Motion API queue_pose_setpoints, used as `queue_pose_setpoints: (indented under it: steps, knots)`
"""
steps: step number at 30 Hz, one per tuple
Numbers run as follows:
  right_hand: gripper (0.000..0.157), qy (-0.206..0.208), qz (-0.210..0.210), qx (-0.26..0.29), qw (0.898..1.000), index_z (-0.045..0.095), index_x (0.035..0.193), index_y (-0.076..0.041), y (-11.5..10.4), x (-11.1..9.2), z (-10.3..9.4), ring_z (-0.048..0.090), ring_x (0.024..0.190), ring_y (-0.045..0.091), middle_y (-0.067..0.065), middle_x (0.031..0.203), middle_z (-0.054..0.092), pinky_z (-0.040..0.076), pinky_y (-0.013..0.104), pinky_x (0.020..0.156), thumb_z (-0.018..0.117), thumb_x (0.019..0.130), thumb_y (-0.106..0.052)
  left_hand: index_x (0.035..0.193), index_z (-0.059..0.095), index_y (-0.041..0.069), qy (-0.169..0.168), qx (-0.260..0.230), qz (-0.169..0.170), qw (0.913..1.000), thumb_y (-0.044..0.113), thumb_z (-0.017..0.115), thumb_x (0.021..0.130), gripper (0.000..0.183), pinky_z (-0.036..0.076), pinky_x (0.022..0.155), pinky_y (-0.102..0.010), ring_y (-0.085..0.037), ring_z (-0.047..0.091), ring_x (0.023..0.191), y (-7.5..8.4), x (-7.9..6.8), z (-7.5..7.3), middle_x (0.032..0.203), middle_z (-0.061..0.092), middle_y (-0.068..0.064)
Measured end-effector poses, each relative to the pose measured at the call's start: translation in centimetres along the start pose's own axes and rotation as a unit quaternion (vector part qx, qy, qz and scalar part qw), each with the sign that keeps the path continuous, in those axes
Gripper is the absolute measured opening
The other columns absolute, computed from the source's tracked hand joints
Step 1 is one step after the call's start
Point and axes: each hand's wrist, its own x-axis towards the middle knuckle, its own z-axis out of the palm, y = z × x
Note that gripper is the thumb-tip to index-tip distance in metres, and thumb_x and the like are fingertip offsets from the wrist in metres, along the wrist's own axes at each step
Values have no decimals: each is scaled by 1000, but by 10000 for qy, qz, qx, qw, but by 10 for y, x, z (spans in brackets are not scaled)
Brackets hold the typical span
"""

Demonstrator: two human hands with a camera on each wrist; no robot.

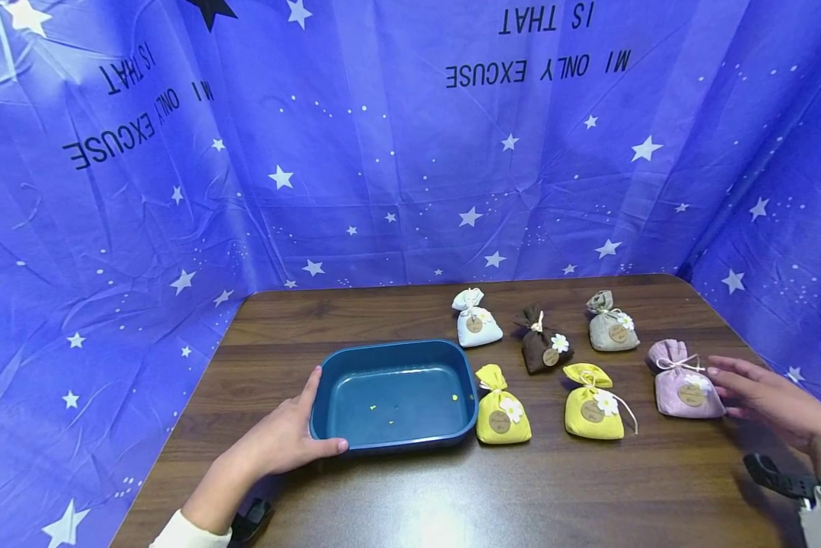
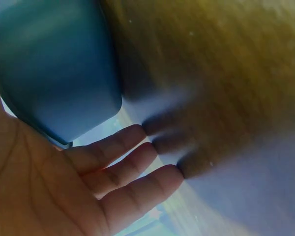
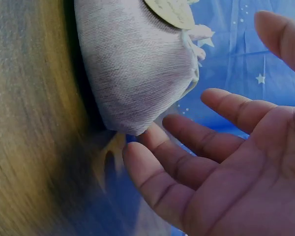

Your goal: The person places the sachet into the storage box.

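Observation:
My left hand [image 1: 287, 434] rests against the left end of a dark blue rectangular basin [image 1: 383, 443], thumb along its near rim and a finger at its left rim. In the left wrist view, three fairly straight fingers [image 2: 142, 196] extend beside the basin's wall, their tips at the wooden surface. My right hand [image 1: 769, 399] is beside the right edge of a pale pink sachet [image 1: 673, 396], which is tied with cord and bears a round tag and white flower. Seen from the right wrist, its spread fingers [image 3: 147, 164] reach near the sachet's lower corner, gripping nothing.
Two yellow sachets [image 1: 502, 426] [image 1: 581, 415] lie right of the basin. Behind them sit a white sachet [image 1: 475, 335], a brown one [image 1: 540, 358] and a grey-beige one [image 1: 602, 335]. Small yellow bits lie in the basin. A blue star-printed curtain [image 1: 383, 183] surrounds the wooden table [image 1: 554, 495].

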Motion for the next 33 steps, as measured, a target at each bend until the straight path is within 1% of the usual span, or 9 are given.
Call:
queue_pose_setpoints:
  steps: [4,7,12,15,18,21,28,31,33]
  knots:
    - [30,-163,260,64,9995,46,111,-49,2,2,0,55,92,-2,-23,105,56,53,30,73,40,108,-20,158,8,1,-10,-5,-43,10000,66,77,72,128,47,94,-55,-38,60,113,0,-1,0,128,57,-32]
    - [22,-198,454,73,9987,47,114,-42,2,4,2,57,91,3,-15,104,57,53,32,74,41,108,-22,158,8,1,-10,-26,-64,10000,65,78,72,128,47,94,-55,-37,60,114,0,-1,0,129,57,-31]
    - [16,-250,688,452,9963,51,114,-30,0,8,3,57,89,9,-5,103,56,56,38,76,43,107,-19,158,8,1,20,-20,-83,10000,65,78,72,128,47,93,-55,-37,60,113,1,-1,0,128,57,-30]
    - [16,-317,750,507,9954,51,120,-13,-1,10,3,57,88,10,-3,102,55,57,40,77,44,107,-17,158,8,1,29,-9,-89,10000,65,78,72,128,47,93,-55,-37,60,113,1,0,0,128,57,-30]
    - [30,-358,819,428,9951,44,126,6,-2,12,4,58,88,10,-2,102,55,57,40,77,46,106,-16,158,8,1,45,-3,-87,10000,65,78,72,127,47,93,-55,-38,60,113,1,0,1,128,57,-31]
    - [33,-396,851,417,9947,43,125,11,-2,13,4,59,87,10,-3,101,56,57,40,77,48,105,-15,158,8,1,54,10,-93,9999,65,78,72,127,47,93,-56,-38,60,113,0,1,1,127,57,-31]
    - [10,-499,799,350,9949,55,112,-10,-1,14,5,60,87,8,-4,99,58,57,39,76,50,104,-12,158,9,3,41,18,-145,9999,67,77,72,128,48,92,-56,-37,60,113,-1,0,2,127,58,-29]
    - [10,-400,811,126,9958,57,110,-9,-3,15,6,60,86,8,-3,98,59,56,38,75,52,103,-13,159,8,3,43,26,-144,9999,68,77,72,128,47,92,-56,-37,60,113,-2,0,2,127,58,-29]
    - [17,-309,768,-125,9965,56,113,-1,-5,14,6,60,86,8,-1,98,60,56,38,74,52,103,-14,159,8,3,47,26,-138,9999,68,77,72,128,47,92,-56,-37,60,113,-2,1,3,127,58,-29]
